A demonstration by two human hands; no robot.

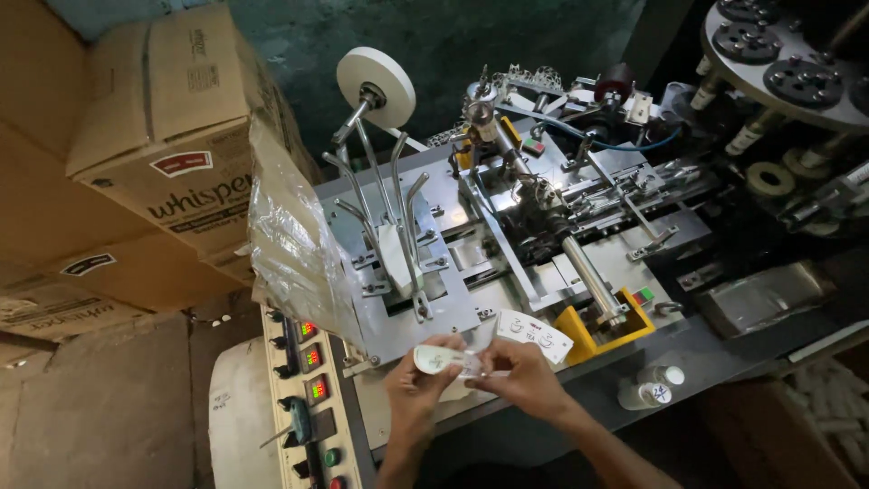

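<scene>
My left hand (415, 391) and my right hand (525, 378) meet in front of a grey metal machine (453, 217). Between them they hold a small stack of flat white printed paper blanks (453, 360). The left fingers pinch the curved left end; the right fingers grip the right side. One more white printed blank (534, 331) fans up behind the right hand, close to a yellow bracket (584, 328). Steel guide rods (398, 208) with a white paper roll (377, 86) on top stand just beyond my hands.
Brown cardboard boxes (172, 118) are stacked at the left, with a crumpled clear plastic sheet (294, 244) hanging beside the machine. A control panel (308, 389) with red displays and buttons sits below left. A small white bottle (650, 388) lies at right; a round turret (787, 63) fills the top right.
</scene>
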